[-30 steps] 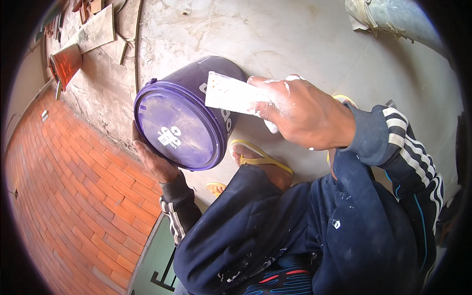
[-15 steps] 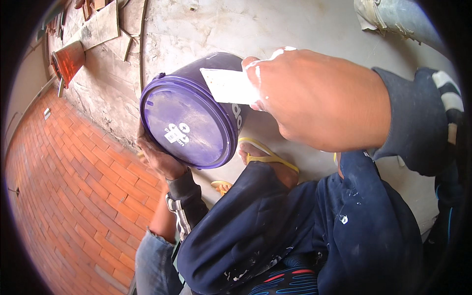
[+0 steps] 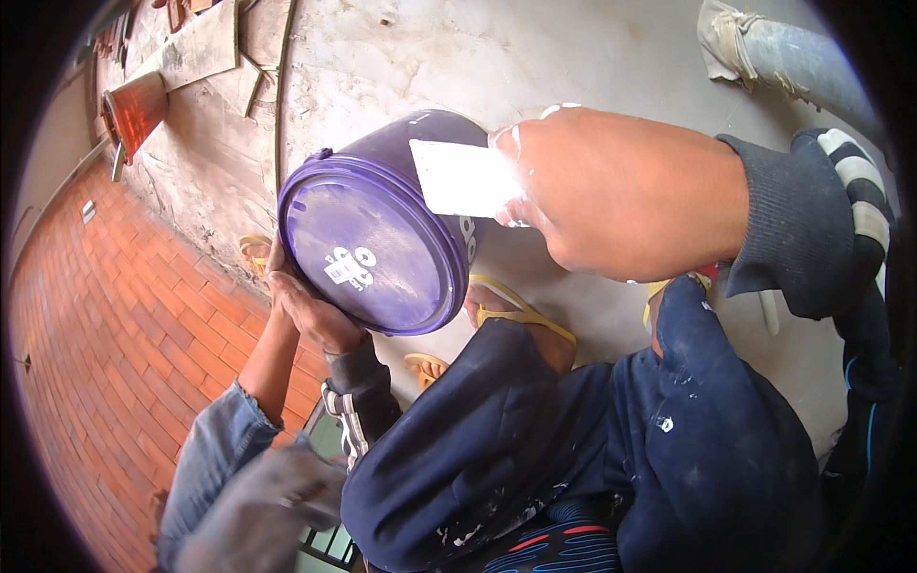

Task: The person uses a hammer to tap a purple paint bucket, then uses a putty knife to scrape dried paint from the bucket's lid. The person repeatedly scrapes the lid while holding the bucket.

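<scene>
A purple plastic bucket (image 3: pixel 373 244) lies tilted on its side, its round, dusty end with small white printed marks facing me. My left hand (image 3: pixel 320 310) is closed around its lower left edge, palm against the rim. From the right comes my right hand (image 3: pixel 611 196), smeared with white paste over the knuckles. It grips a flat rectangular scraper (image 3: pixel 458 180) coated in white, which overlaps the bucket's side in this view; whether the two touch I cannot tell. The scraper's grip is hidden inside the fist.
Another person's leg (image 3: pixel 272 368) in frayed denim stands close at left, with a yellow sandal (image 3: pixel 256 250). A red-orange bucket (image 3: pixel 134 116) and boards (image 3: pixel 203 53) lie at far left by brick paving (image 3: pixel 143 334). A grey pipe (image 3: pixel 802 59) is at upper right.
My right hand and the scraper have shifted slightly right and down. The bucket sits slightly lower and to the right in view. The other person's denim leg has come further into view at left.
</scene>
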{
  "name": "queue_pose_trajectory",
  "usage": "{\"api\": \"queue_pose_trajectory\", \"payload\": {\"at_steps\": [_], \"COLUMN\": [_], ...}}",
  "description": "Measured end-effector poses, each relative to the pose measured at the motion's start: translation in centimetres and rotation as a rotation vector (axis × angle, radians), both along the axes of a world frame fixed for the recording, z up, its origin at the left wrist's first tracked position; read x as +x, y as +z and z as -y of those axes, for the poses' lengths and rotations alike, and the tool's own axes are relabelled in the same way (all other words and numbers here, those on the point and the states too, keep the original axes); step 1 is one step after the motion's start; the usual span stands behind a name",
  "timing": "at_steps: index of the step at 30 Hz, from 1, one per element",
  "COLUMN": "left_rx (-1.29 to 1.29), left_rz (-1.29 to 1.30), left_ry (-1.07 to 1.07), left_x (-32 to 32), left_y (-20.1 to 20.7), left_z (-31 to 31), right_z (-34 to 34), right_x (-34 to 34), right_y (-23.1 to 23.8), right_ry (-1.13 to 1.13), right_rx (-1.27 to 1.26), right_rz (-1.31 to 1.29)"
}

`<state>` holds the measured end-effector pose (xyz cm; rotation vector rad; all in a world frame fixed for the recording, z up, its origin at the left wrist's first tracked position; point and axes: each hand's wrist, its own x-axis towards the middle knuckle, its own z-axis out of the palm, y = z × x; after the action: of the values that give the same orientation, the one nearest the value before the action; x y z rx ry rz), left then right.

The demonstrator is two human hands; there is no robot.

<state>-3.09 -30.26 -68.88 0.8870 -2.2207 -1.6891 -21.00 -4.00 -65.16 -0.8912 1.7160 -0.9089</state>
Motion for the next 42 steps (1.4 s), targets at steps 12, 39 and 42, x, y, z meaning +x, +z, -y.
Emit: {"api": "queue_pose_trajectory", "payload": {"at_steps": [12, 39, 42], "left_rx": [-0.221, -0.198, -0.197], "left_rz": [0.006, -0.063, -0.051], "left_ry": [0.048, -0.014, -0.022], "left_x": [0.9, 0.8, 0.7], "left_y": [1.0, -0.6, -0.4], "left_z": [0.5, 0.1, 0.1], "right_z": [-0.1, -0.6, -0.5], "right_x": [1.0, 1.8, 1.4], "right_y": [-6.6, -3.9, -3.3], "right_ry": [-0.062, -0.237, -0.227], "right_rx": [-0.136, -0.302, -0.276], "right_rz": [0.520, -0.023, 0.031]}}
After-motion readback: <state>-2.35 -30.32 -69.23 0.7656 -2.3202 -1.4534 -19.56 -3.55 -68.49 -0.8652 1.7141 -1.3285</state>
